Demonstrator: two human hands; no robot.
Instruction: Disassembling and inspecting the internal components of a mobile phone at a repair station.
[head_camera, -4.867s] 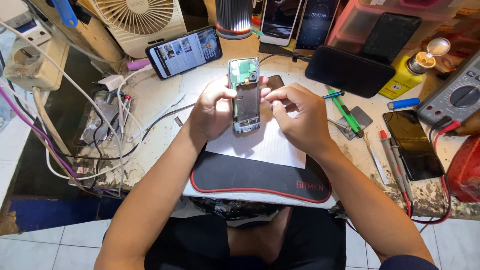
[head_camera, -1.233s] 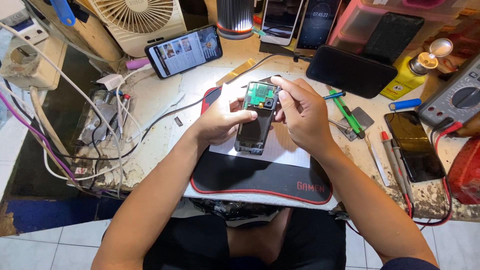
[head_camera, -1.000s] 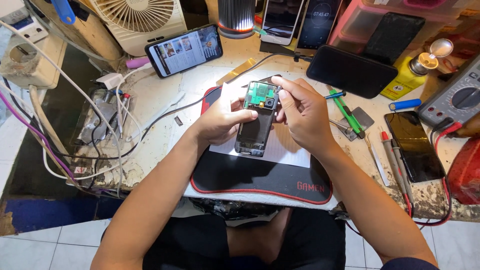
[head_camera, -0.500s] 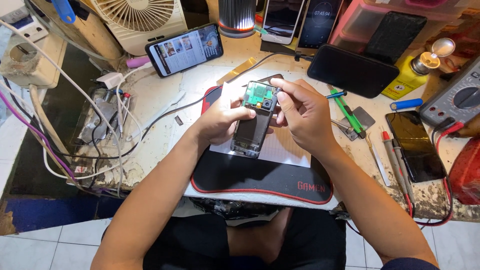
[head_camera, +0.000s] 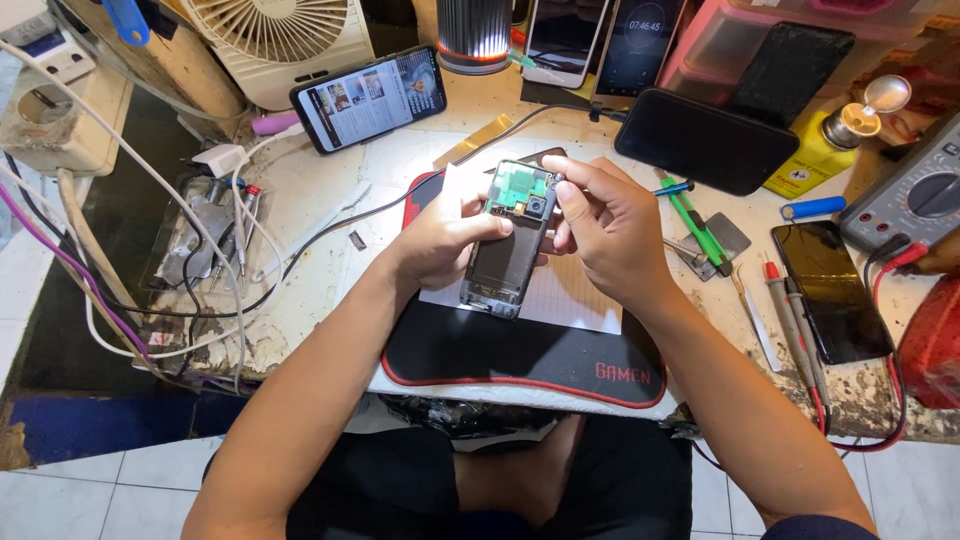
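Note:
An opened phone (head_camera: 508, 240) with its back cover off shows a green circuit board at the top and a dark battery area below. My left hand (head_camera: 445, 232) grips its left side and holds it tilted above a white sheet of paper (head_camera: 570, 298) on a black mat with red trim (head_camera: 500, 352). My right hand (head_camera: 605, 225) pinches the phone's upper right corner beside the camera module, with the fingertips on the board's edge.
A lit phone (head_camera: 370, 95) leans at the back left near a small white fan (head_camera: 280, 35). A dark phone (head_camera: 705, 140), green tweezers (head_camera: 695, 222), a cracked phone (head_camera: 830, 290), multimeter probes (head_camera: 790, 310) and a multimeter (head_camera: 915, 205) lie right. Cables (head_camera: 190, 270) crowd the left.
Since the earliest frame the phone has been turned and lowered towards the mat, and my right hand has moved to its top corner. Over the last second, almost nothing has shifted.

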